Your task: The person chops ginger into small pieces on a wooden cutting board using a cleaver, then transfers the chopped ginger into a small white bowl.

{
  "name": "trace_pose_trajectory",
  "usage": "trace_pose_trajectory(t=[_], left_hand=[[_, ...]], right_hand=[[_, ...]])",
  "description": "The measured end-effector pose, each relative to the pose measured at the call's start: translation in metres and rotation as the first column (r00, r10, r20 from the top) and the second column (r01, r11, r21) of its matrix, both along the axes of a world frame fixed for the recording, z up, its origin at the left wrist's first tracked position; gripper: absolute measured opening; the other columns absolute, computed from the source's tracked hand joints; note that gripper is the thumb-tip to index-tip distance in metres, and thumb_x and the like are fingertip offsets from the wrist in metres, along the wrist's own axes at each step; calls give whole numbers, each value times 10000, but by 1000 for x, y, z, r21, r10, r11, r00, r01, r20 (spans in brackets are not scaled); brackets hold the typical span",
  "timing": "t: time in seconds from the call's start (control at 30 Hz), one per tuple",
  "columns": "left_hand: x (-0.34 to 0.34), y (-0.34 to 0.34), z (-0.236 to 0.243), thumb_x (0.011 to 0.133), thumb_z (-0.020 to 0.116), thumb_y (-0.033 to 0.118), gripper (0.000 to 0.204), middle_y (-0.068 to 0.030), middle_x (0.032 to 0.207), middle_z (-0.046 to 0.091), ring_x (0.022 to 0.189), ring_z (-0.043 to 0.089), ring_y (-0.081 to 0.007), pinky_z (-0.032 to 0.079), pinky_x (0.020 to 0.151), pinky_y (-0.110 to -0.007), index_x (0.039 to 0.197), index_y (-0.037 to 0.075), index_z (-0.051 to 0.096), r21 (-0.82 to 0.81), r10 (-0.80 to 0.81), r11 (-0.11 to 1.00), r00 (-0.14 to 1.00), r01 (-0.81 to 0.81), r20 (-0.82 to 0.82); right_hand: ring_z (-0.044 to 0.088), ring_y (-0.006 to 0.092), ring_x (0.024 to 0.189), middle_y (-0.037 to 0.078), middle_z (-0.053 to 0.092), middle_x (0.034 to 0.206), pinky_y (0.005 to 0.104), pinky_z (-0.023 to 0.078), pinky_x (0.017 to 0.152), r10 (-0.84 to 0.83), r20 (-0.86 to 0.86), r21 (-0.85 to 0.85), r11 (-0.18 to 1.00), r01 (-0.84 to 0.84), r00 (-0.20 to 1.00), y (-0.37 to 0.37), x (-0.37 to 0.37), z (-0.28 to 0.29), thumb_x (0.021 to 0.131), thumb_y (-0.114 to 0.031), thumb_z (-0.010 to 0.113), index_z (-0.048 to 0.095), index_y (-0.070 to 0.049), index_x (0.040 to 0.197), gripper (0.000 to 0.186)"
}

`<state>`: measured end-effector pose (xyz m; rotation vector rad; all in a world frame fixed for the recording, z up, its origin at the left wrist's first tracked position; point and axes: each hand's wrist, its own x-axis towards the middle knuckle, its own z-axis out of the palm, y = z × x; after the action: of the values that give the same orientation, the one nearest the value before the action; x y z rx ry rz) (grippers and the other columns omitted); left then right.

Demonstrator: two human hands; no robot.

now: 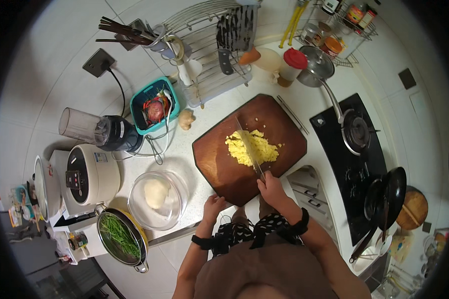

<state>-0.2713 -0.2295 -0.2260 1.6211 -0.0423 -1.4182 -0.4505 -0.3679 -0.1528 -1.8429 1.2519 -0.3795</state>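
A dark brown wooden cutting board (214,169) lies on the white counter in front of me. On it is a loose heap of finely chopped yellow scrambled egg (267,148). My right hand (273,189) is closed around the handle of a kitchen knife (248,144), whose blade stands on edge, tilted, through the egg and points away from me. At the board's near left edge, my left hand (213,208) has its fingers curled against the rim, steadying nothing else. A few egg crumbs are scattered around the heap.
Left of the board stand a glass bowl (180,209) with dough (156,193), a pot of chopped greens (119,235), a rice cooker (100,174) and a teal basket (134,122). Ginger (186,119) lies behind. A black gas stove (351,172) and saucepan (317,65) are right.
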Motion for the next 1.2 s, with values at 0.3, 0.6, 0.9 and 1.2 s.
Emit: trace_pose_trajectory(t=[0.3,0.6,0.9,1.2], left_hand=[[15,-3,13,803,531,134,409,-122,938,548,790,576,-173,463,642,-240,1134,-70,404,36,-299,954,940,298,166],[35,-1,52,814,511,133,392,-113,1020,542,838,559,-161,455,676,-247,1163,-13,412,42,-277,958,872,285,404],[34,19,93,812,523,114,337,-118,1034,556,844,569,-174,451,711,-259,1125,9,461,-15,-236,958,820,285,522],[32,26,89,817,519,100,298,-99,1002,567,816,564,-141,450,702,-242,1094,-5,485,-2,-235,962,828,275,509]], right_hand=[[519,413,611,243,522,622,478,406,532,-38,49,-54,998,41,998,7,19,-19,765,-177,507,400,15,795,222],[520,408,593,232,521,611,476,409,521,-33,-49,-149,988,26,998,-11,4,-25,764,-154,493,405,26,842,215],[515,409,599,220,520,617,454,405,523,-39,-7,-109,993,38,999,-14,-1,-17,770,-161,507,417,18,792,202],[522,377,582,194,527,630,411,393,483,-273,16,-39,961,273,962,-13,-57,-19,792,-183,517,444,13,849,217]])
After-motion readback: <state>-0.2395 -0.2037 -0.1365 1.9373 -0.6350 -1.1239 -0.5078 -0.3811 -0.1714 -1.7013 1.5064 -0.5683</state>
